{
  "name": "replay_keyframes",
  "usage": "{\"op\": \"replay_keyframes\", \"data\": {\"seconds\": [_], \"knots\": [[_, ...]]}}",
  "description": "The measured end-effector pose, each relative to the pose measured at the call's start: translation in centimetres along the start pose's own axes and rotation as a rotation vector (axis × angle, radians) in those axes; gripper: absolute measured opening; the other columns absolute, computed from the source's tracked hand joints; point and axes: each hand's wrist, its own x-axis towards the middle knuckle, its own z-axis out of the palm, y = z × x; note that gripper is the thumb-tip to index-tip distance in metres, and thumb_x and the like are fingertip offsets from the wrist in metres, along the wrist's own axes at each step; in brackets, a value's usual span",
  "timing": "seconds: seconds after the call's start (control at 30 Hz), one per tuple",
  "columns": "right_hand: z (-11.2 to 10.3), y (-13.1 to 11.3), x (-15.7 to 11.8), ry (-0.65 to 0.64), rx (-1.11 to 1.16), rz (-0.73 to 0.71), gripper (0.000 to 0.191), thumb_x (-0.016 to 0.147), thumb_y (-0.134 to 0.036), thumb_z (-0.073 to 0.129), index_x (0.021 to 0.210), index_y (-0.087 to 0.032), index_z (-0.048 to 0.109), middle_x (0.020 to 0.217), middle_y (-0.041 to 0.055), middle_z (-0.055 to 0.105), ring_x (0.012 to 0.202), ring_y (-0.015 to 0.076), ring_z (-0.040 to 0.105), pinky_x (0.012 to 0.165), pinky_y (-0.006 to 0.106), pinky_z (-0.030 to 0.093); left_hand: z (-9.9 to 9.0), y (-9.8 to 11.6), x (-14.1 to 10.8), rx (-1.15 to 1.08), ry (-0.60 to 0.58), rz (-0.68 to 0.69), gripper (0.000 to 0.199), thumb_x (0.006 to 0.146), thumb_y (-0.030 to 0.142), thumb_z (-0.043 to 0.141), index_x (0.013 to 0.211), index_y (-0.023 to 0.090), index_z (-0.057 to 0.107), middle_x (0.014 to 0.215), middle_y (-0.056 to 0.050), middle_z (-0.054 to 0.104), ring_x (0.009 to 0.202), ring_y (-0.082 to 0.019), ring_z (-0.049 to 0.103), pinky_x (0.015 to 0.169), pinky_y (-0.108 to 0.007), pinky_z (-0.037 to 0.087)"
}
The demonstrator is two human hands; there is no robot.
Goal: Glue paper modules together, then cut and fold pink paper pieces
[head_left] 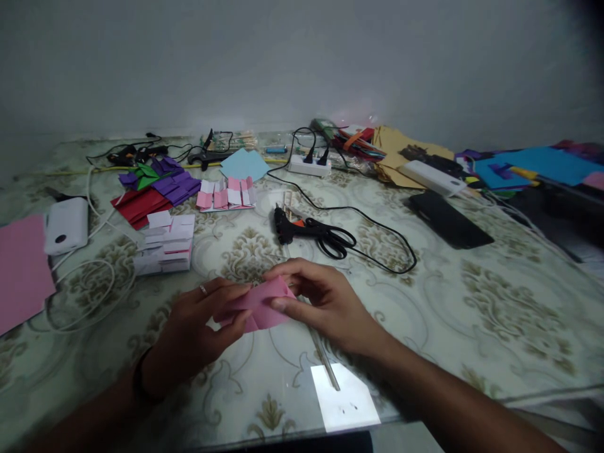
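A sheet of pink paper (264,305), partly folded, is held between both hands above the table's middle front. My left hand (201,321), with a ring on one finger and a dark band at the wrist, pinches its left end between thumb and fingers. At the right end, my right hand (325,302) grips the paper, its thumb pressing on the near side. Below my right hand lies a thin metal rod (325,358), its near tip over a white piece of paper (346,402). The rod's far end is hidden by the hand.
Beyond my hands lie a black glue gun (285,226) and black-handled scissors (335,239). Folded white pieces (167,242), pink-and-white ones (226,194) and a pink stack (23,270) are on the left. A power strip (309,165) stands behind; a black phone (448,220) lies right.
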Motion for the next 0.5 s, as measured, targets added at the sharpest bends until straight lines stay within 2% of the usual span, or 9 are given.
{"op": "replay_keyframes", "data": {"seconds": [0.13,0.23,0.37,0.5], "knots": [[0.19,0.05,0.16,-0.026,0.18,0.11,0.026,0.085,-0.032,0.088,0.107,-0.023,0.078,0.088,-0.0008,0.077,0.075,0.0121,0.069,0.07,0.023,0.057,0.31,-0.24,-0.36,0.014,0.032,-0.035,0.025,0.094,0.019,0.067,0.119,0.026,0.069,0.103,-0.002,0.079,0.088,-0.016,0.077,0.082,-0.028,0.064],[0.32,0.23,0.3,-0.053,0.293,0.176,0.025,0.084,-0.034,0.09,0.102,-0.022,0.077,0.086,-0.0015,0.076,0.074,0.012,0.07,0.072,0.024,0.058,0.38,-0.28,-0.47,0.032,0.035,-0.032,0.032,0.095,0.02,0.068,0.126,0.026,0.068,0.109,-0.003,0.08,0.093,-0.019,0.079,0.085,-0.03,0.067],[0.34,0.31,0.37,-0.046,0.319,0.192,0.026,0.082,-0.033,0.091,0.101,-0.022,0.077,0.084,-0.0024,0.076,0.074,0.0122,0.071,0.073,0.024,0.059,0.08,0.01,-0.23,0.036,0.032,0.027,0.043,0.096,0.015,0.066,0.135,0.032,0.064,0.116,-0.001,0.08,0.097,-0.018,0.08,0.086,-0.028,0.068],[0.32,0.19,0.32,-0.024,0.312,0.203,0.028,0.081,-0.035,0.092,0.1,-0.021,0.078,0.084,-0.0022,0.076,0.074,0.0128,0.07,0.073,0.025,0.059,-0.23,0.32,0.02,0.038,0.024,0.061,0.043,0.095,0.011,0.062,0.129,0.036,0.069,0.119,0.002,0.08,0.096,-0.018,0.081,0.084,-0.026,0.068]]}}
